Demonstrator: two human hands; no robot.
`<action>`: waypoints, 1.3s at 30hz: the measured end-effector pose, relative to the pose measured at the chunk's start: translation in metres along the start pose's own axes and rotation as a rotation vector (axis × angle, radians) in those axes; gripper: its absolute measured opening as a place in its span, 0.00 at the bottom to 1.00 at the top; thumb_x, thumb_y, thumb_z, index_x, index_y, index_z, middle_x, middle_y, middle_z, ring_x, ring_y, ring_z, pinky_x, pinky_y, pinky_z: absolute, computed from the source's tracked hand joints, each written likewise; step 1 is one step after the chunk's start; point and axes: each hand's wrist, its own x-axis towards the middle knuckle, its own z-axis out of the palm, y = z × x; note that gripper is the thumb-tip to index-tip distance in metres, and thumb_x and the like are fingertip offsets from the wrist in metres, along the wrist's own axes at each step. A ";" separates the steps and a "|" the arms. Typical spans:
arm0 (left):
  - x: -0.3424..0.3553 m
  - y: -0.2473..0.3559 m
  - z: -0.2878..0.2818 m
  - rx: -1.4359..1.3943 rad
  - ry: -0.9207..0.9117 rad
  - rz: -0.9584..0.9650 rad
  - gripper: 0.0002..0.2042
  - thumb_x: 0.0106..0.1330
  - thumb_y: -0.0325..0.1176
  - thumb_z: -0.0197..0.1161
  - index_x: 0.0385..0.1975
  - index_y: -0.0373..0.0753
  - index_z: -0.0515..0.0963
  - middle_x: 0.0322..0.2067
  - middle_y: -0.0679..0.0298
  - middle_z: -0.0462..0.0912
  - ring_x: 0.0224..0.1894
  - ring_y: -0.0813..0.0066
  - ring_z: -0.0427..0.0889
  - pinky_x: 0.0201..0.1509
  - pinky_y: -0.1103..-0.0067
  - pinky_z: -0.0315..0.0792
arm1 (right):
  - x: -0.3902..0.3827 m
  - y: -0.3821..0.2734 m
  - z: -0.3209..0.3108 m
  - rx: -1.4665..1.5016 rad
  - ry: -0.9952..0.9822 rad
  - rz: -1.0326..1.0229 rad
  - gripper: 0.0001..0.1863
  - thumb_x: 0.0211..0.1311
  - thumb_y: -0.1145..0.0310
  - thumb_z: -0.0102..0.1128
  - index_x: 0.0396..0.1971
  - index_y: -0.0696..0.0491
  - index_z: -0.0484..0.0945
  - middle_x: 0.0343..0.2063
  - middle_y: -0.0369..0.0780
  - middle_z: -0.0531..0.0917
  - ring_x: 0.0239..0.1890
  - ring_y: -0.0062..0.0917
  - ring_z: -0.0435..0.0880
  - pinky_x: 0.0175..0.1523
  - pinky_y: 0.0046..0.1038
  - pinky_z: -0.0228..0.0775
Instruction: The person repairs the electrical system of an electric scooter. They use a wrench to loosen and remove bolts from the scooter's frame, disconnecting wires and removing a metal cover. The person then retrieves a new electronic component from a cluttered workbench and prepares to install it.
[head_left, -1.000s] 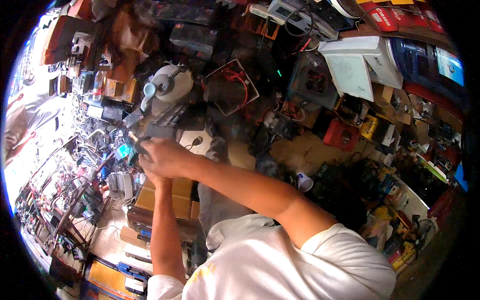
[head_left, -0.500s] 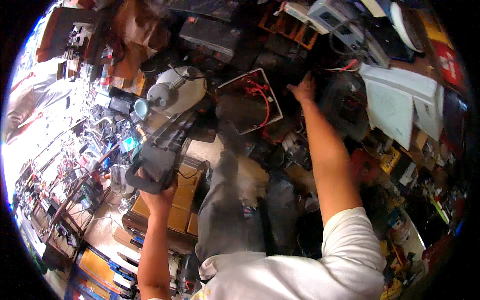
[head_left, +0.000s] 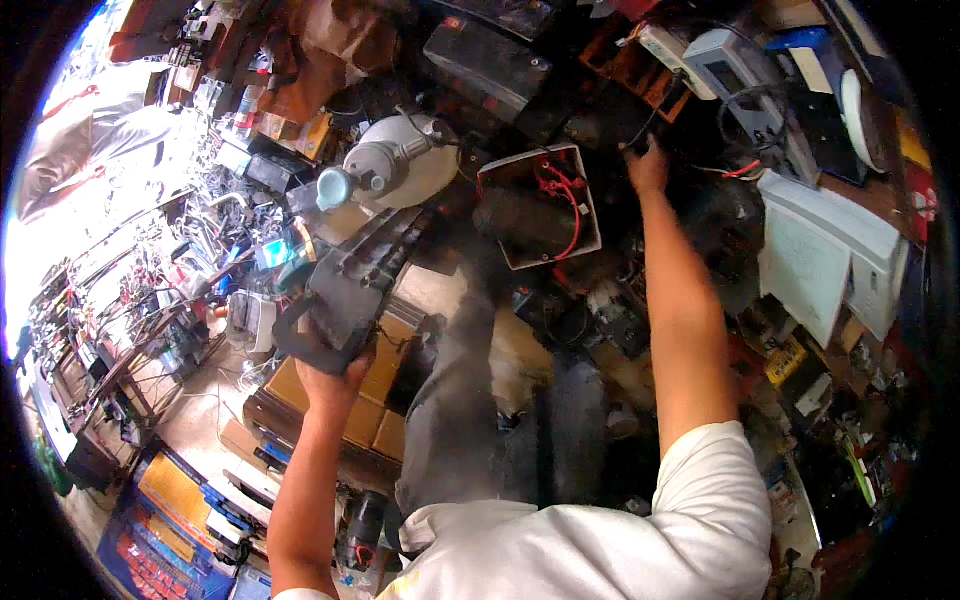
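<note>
My left hand [head_left: 335, 375] is closed around the near end of a dark grey plastic casing [head_left: 345, 290], long and ribbed, with a loop-like handle at its left. Farther off to the right, my right hand [head_left: 648, 170] is stretched out with its fingers closed on a thin black cable [head_left: 655, 115]. The cable runs up toward a pale box-shaped device [head_left: 678, 60]. Between my hands is an open white-rimmed box [head_left: 597, 225] with red wires and a dark cylinder inside. Behind the casing lies a light grey rounded appliance part [head_left: 405, 160] with a pale blue round end.
Black block-shaped batteries [head_left: 485, 65] sit at the far middle. White panels [head_left: 805, 260] and a grey instrument [head_left: 735, 85] stand at the right. Cardboard boxes [head_left: 365, 400] lie beside my legs. Tangled cables and small parts [head_left: 180, 300] fill the left, and another person's leg [head_left: 75, 150] shows there.
My right hand has gone from spread fingers to a closed grip on the cable. The view has shifted, so most things sit farther right. My left hand keeps the casing.
</note>
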 end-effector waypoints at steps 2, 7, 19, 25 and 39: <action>0.002 0.005 0.001 -0.043 -0.030 -0.047 0.36 0.40 0.38 0.72 0.51 0.35 0.64 0.46 0.49 0.68 0.49 0.47 0.66 0.52 0.64 0.63 | -0.032 0.040 -0.001 0.013 0.053 -0.025 0.36 0.49 0.51 0.64 0.54 0.58 0.66 0.49 0.52 0.73 0.51 0.43 0.72 0.53 0.39 0.65; -0.023 -0.019 -0.010 0.111 -0.054 -0.057 0.35 0.38 0.38 0.72 0.50 0.36 0.66 0.50 0.50 0.67 0.52 0.47 0.64 0.57 0.64 0.60 | -0.231 0.013 -0.049 0.227 -0.347 0.292 0.32 0.49 0.56 0.65 0.51 0.59 0.69 0.49 0.51 0.73 0.53 0.39 0.71 0.56 0.36 0.62; -0.022 -0.014 -0.013 0.047 -0.093 -0.181 0.46 0.33 0.39 0.74 0.57 0.40 0.58 0.46 0.52 0.67 0.48 0.52 0.66 0.51 0.66 0.65 | -0.359 -0.234 -0.198 0.473 -0.564 -0.259 0.26 0.52 0.61 0.63 0.49 0.59 0.71 0.43 0.44 0.77 0.44 0.32 0.76 0.49 0.31 0.68; -0.029 -0.026 -0.014 -0.462 0.054 -0.077 0.46 0.39 0.44 0.73 0.58 0.34 0.56 0.52 0.45 0.63 0.52 0.48 0.65 0.55 0.64 0.62 | -0.342 -0.377 -0.147 0.118 -0.506 -0.592 0.31 0.48 0.54 0.63 0.47 0.61 0.71 0.45 0.52 0.75 0.49 0.43 0.74 0.52 0.35 0.65; -0.100 -0.052 0.009 -0.903 -0.151 -0.419 0.32 0.48 0.45 0.69 0.50 0.34 0.67 0.45 0.49 0.71 0.51 0.54 0.70 0.53 0.70 0.66 | -0.395 -0.294 -0.125 0.232 -0.447 -0.372 0.18 0.56 0.63 0.52 0.43 0.60 0.76 0.36 0.46 0.80 0.39 0.34 0.79 0.44 0.34 0.70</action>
